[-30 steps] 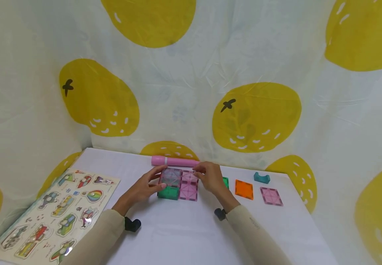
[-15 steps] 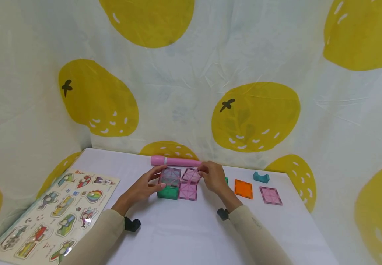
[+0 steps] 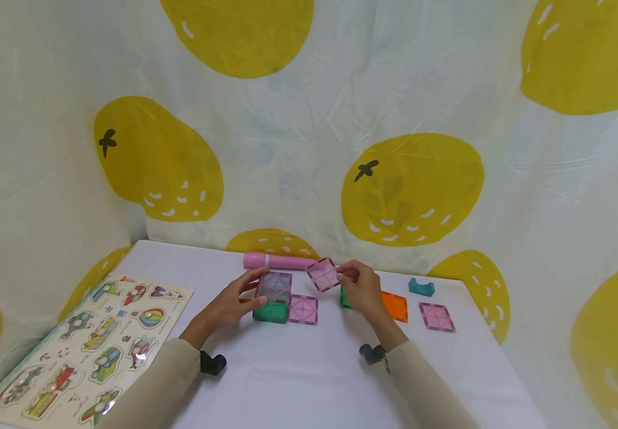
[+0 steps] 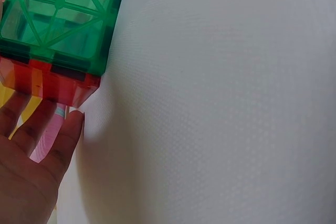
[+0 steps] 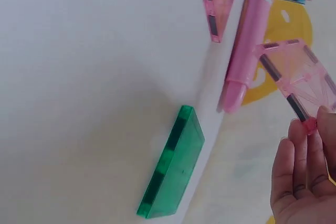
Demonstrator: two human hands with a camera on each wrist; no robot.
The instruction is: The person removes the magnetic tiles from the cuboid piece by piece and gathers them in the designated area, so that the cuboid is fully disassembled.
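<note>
A small box of magnetic tiles (image 3: 273, 296) stands on the white table (image 3: 298, 381), green in front and with a pale top. My left hand (image 3: 244, 298) steadies its left side with straight fingers (image 4: 55, 140). A pink tile (image 3: 303, 309) lies flat against the box's right side. My right hand (image 3: 359, 286) pinches another pink tile (image 3: 323, 274) by a corner and holds it above the table, tilted; the right wrist view shows this lifted tile (image 5: 299, 85) too. A green tile (image 5: 173, 169) lies below that hand.
A pink cylinder (image 3: 278, 260) lies along the table's back edge. An orange tile (image 3: 396, 305), a pink tile (image 3: 437, 316) and a teal block (image 3: 422, 287) lie to the right. A picture puzzle board (image 3: 89, 342) lies at the left. A fruit-print cloth (image 3: 341, 119) hangs behind.
My right hand has lifted the pink tile from beside the box's top and carried it up and to the right. The left hand has stayed on the box.
</note>
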